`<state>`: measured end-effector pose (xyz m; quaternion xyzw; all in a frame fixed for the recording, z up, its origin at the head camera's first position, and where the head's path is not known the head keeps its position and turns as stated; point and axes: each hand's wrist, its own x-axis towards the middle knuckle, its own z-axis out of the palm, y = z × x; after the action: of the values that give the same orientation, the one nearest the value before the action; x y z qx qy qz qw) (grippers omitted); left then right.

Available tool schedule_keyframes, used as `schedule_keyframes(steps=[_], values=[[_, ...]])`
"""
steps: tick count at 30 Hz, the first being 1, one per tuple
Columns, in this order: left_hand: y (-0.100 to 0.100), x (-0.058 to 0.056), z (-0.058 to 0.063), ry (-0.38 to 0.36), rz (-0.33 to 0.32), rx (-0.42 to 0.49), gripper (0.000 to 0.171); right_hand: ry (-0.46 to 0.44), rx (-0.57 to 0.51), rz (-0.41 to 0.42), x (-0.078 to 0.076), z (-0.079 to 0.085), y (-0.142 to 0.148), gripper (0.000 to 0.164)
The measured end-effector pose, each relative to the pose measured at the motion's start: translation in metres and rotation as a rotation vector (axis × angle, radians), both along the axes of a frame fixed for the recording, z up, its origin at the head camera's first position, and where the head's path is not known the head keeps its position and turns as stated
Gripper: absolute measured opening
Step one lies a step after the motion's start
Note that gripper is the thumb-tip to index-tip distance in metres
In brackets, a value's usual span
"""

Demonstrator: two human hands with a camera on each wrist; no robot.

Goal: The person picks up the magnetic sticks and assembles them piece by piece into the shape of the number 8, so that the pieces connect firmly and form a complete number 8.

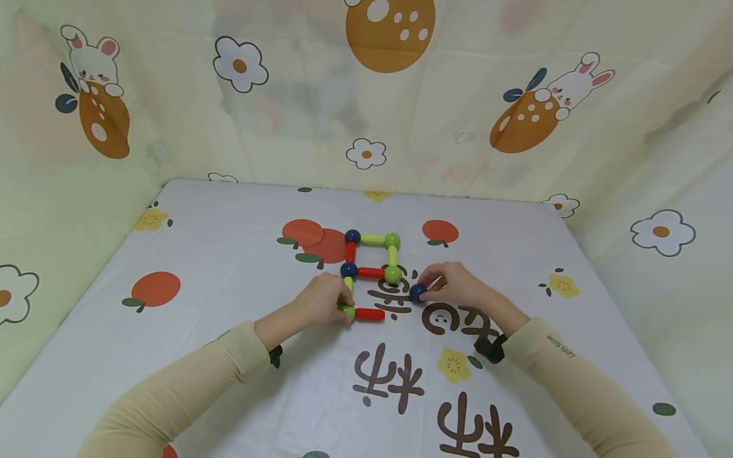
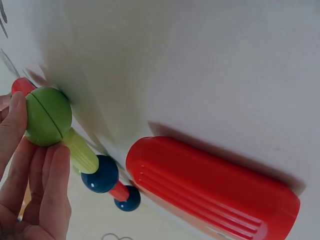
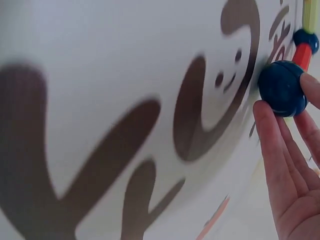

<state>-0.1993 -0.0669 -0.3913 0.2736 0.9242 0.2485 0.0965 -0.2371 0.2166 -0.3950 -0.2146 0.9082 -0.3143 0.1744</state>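
My left hand (image 1: 323,299) pinches a green ball (image 1: 347,311) at the near corner of a ball-and-rod frame on the table. From this ball a red rod (image 1: 369,314) sticks out to the right, its far end free. A yellow-green rod (image 2: 82,152) joins the ball to a dark blue ball (image 1: 349,270). Beyond lies a square of blue and green balls linked by red and yellow-green rods. To the right of the frame, my right hand (image 1: 455,284) pinches a loose dark blue ball (image 3: 283,89) between thumb and fingers, apart from the red rod's end.
A large red piece (image 2: 212,185) lies close to the camera in the left wrist view; the head view does not show it. The table cover (image 1: 240,216) is printed with fruit, flowers and brown characters. Patterned cloth (image 1: 309,121) hangs behind and at both sides.
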Motion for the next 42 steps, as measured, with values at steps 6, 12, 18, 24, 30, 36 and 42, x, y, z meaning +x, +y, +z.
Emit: schedule_keyframes(steps=[6,12,18,24,30,36,42], values=[[0.0,0.0,0.0,-0.005,0.003,0.007,0.029,-0.037,-0.067,0.058,0.008,-0.005,-0.009,0.027],[-0.001,-0.002,-0.002,-0.016,0.006,-0.004,0.029,-0.054,-0.124,0.126,0.014,-0.009,-0.019,0.026],[0.0,-0.001,-0.001,-0.009,0.004,-0.003,0.029,-0.072,-0.151,0.154,0.019,-0.009,-0.027,0.027],[0.0,-0.001,-0.001,-0.013,0.011,-0.002,0.028,-0.098,-0.163,0.16,0.023,-0.011,-0.032,0.028],[0.0,0.0,-0.001,-0.017,0.017,-0.005,0.029,-0.101,-0.178,0.14,0.024,-0.014,-0.032,0.027],[0.0,-0.001,-0.002,-0.029,0.025,-0.014,0.03,-0.109,-0.17,0.111,0.028,-0.014,-0.033,0.027],[-0.004,-0.003,-0.002,-0.05,-0.042,-0.002,0.028,-0.09,-0.149,0.097,0.031,-0.012,-0.034,0.027]])
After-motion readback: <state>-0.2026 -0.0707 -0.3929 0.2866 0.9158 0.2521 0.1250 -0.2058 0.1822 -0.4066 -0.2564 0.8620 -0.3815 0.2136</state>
